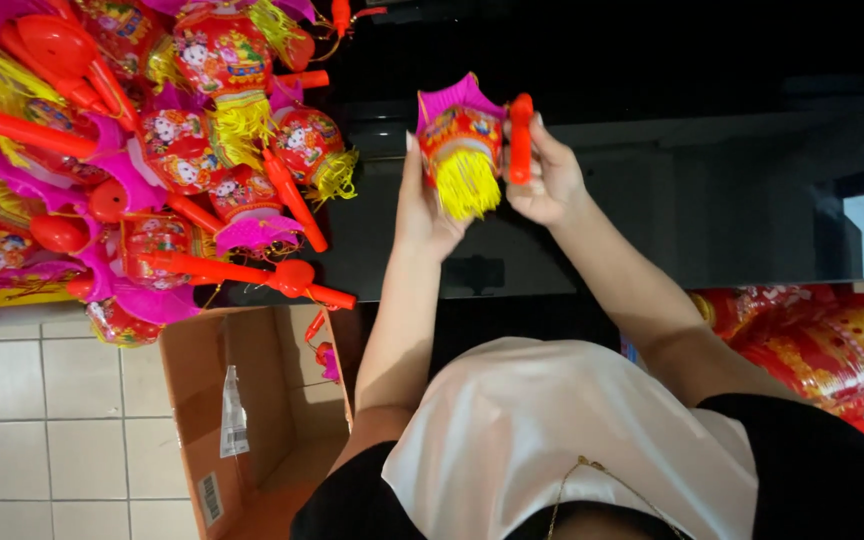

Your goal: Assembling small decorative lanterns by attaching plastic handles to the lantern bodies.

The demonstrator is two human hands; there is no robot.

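Note:
A small toy lantern point(459, 135) with a pink frill, a red printed body and a yellow tassel is held up between both hands over a black tabletop point(712, 200). My left hand point(420, 205) cups the lantern's left side and the tassel. My right hand point(549, 178) grips a short orange-red plastic handle point(520, 138) that stands upright against the lantern's right side. Whether the handle is joined to the lantern cannot be told.
A large heap of matching red, pink and yellow lanterns with orange-red handles point(182, 150) fills the upper left. Below it an open cardboard box point(242, 400) stands on a tiled floor point(42, 420). Red printed bags point(822, 340) lie at the right.

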